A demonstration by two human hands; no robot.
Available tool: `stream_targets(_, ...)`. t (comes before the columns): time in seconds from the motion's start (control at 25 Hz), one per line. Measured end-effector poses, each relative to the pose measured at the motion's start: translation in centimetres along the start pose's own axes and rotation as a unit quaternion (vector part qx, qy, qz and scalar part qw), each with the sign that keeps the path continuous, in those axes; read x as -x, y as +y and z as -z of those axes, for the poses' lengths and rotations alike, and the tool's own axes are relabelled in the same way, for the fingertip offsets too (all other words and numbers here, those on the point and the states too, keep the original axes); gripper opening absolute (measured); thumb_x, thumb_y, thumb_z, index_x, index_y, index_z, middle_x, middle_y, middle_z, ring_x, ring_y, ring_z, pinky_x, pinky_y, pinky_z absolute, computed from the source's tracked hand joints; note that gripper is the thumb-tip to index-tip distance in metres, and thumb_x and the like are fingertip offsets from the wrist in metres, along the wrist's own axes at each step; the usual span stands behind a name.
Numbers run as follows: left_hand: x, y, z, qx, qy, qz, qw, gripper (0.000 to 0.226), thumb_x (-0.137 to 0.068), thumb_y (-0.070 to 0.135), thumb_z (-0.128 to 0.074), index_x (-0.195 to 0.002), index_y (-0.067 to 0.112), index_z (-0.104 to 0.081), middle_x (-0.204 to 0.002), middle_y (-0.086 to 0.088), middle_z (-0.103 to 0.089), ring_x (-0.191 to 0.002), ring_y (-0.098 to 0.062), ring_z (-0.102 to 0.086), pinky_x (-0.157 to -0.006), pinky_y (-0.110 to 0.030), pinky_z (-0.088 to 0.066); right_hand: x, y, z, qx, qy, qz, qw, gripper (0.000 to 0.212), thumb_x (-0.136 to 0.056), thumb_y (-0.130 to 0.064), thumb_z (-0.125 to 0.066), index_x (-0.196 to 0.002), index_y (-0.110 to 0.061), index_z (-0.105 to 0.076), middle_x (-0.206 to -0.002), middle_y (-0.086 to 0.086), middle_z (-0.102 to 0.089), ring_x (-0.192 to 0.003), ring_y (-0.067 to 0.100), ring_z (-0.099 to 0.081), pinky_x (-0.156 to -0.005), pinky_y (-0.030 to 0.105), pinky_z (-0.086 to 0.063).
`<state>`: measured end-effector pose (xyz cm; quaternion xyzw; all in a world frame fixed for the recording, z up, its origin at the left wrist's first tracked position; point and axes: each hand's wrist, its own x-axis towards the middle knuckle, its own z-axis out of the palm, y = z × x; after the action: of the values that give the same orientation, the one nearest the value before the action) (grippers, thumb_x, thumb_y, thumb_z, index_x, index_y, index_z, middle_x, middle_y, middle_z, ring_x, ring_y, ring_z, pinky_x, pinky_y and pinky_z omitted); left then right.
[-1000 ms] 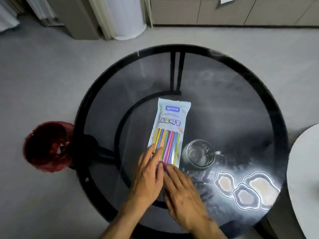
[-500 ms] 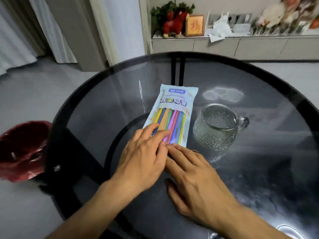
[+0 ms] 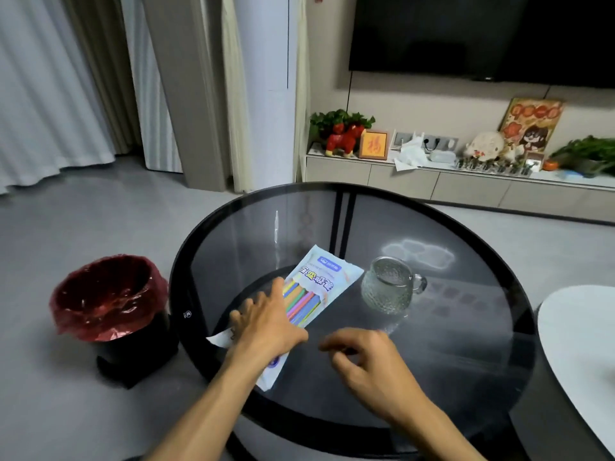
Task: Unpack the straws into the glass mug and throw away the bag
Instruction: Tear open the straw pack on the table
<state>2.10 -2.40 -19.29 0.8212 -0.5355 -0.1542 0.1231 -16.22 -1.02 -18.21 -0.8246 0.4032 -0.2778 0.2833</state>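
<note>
A pale blue bag of coloured straws lies flat and diagonal on the round black glass table. My left hand rests palm down on the bag's near half, fingers spread, covering its middle. My right hand hovers just right of the bag with curled fingers, apart from it and holding nothing. An empty textured glass mug stands upright to the right of the bag, handle pointing right.
A black bin with a red liner stands on the floor left of the table. A white table edge juts in at the right. A low TV cabinet with ornaments runs along the far wall.
The camera has tilted up. The bag has turned, its near end swung left under my left hand. My right hand has come off the bag and moved right.
</note>
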Motion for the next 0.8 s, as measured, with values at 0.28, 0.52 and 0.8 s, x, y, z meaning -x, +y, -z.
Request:
stream_targets(0.28, 1.8, -3.2, 7.6, 0.074, 0.171, -0.188, 0.964, 0.074, -0.052, 0.035, -0.066, -0.12, 0.043, -0.038, -0.107, 0.02, -0.054, -0.097, -0.011, -0.05, -0.092, -0.035, -0.037, -2.1, -0.5, 7.6, -0.177, 0.23, -0.085, 0.953, 0.024, -0.088, -0.021, -0.065, -0.111, -0.028, -0.064, -0.099, -0.013, -0.07, -0.078, 0.005, -0.066, -0.067, 0.023, -0.053)
stream_targets(0.52, 0.2, -3.7, 6.5, 0.063, 0.111, -0.268, 0.955, 0.074, -0.057, 0.024, -0.063, -0.125, 0.042, -0.04, -0.124, 0.025, -0.048, -0.119, -0.002, -0.044, -0.119, -0.05, -0.014, -3.4, 1.2, 7.8, -0.303, 0.104, -0.208, 0.924, 0.019, -0.087, -0.017, -0.068, -0.078, -0.002, -0.061, -0.069, 0.006, -0.066, -0.064, 0.023, -0.053, -0.059, 0.036, -0.048)
stream_targets(0.8, 3.9, 4.9, 3.1, 0.32, 0.205, -0.3, 0.875, 0.024, -0.082, 0.025, -0.066, -0.106, 0.024, -0.064, -0.126, 0.014, -0.056, -0.12, -0.005, -0.054, -0.098, -0.024, -0.045, -2.9, -0.8, 4.0, -0.368, 0.147, -0.07, 0.915, 0.018, -0.09, -0.003, -0.061, -0.072, -0.001, -0.057, -0.092, 0.0, -0.074, -0.074, 0.01, -0.065, -0.062, 0.022, -0.05)
